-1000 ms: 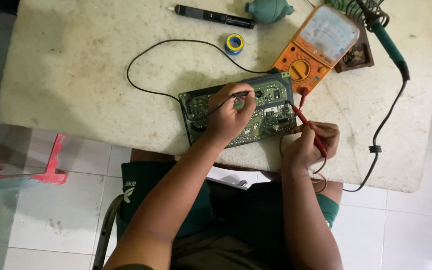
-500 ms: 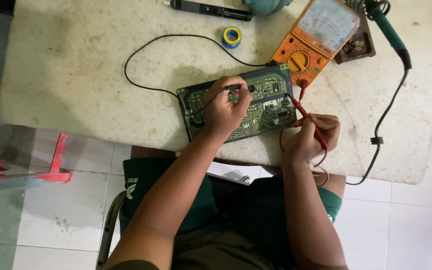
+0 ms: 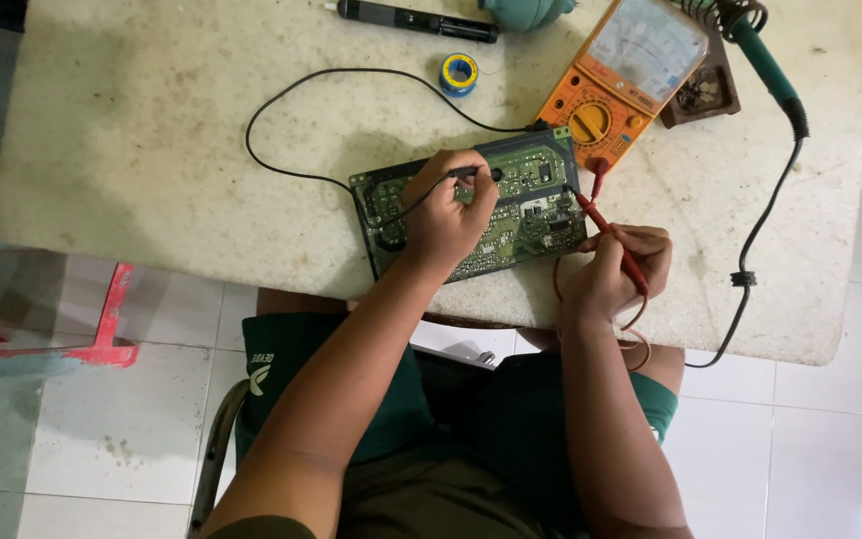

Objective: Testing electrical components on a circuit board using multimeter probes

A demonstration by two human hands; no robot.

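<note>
A green circuit board (image 3: pixel 511 205) is laid flat near the front edge of the pale table (image 3: pixel 152 150). Its left half is covered by the left hand (image 3: pixel 446 215), by which a black probe (image 3: pixel 466 174) is pinched between fingertips and held to the board. Just off the board's right edge, a red probe (image 3: pixel 606 235) is gripped by the closed right hand (image 3: pixel 616 269), its tip touching the board's right end. An orange multimeter (image 3: pixel 621 75) is seen beyond.
</note>
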